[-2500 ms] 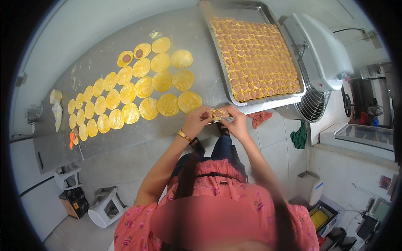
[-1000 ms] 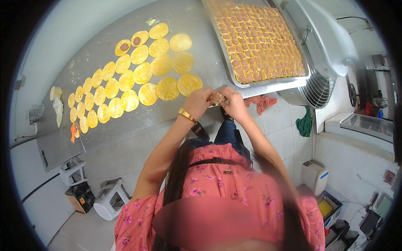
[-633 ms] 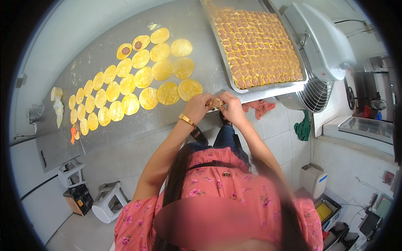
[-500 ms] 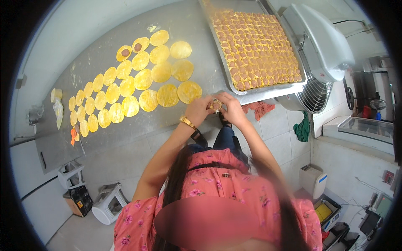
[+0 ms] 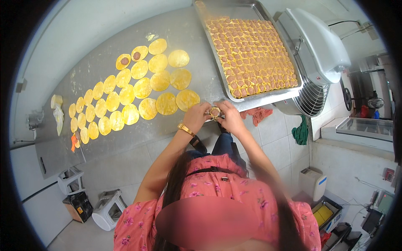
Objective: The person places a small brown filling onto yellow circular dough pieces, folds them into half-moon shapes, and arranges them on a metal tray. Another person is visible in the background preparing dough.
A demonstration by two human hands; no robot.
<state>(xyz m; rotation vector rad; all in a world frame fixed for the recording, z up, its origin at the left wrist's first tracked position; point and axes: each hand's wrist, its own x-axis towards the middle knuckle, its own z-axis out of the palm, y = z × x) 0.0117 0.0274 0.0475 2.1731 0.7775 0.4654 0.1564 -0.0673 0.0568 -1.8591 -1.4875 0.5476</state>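
Between both hands is an open-topped dumpling [image 5: 215, 111], a yellow wrapper gathered around brownish-pink meat filling. My left hand [image 5: 197, 119], below a gold wristwatch, pinches its left side. The fingers of my right hand [image 5: 232, 118] are closed on its right side. It is held just at the table's front edge. Left of the hands, round yellow wrappers [image 5: 166, 103] lie flat in rows on the metal table. Two at the back carry a ball of meat filling [image 5: 124, 61]. Right of the hands, a metal tray [image 5: 234, 100] holds close-packed rows of similar dumplings [image 5: 255, 58].
A white mixer [image 5: 314, 46] with a wire guard stands beyond the tray. Red cloth [image 5: 255, 115] and green cloth [image 5: 300, 131] hang past the table's right side. Stools [image 5: 108, 209] stand on the tiled floor at left. A pale roll [image 5: 56, 101] lies at the table's left end.
The view has shifted slightly, so the table and tray sit a little differently. Both hands still hold the dumpling, with the fingers slightly repositioned around it.
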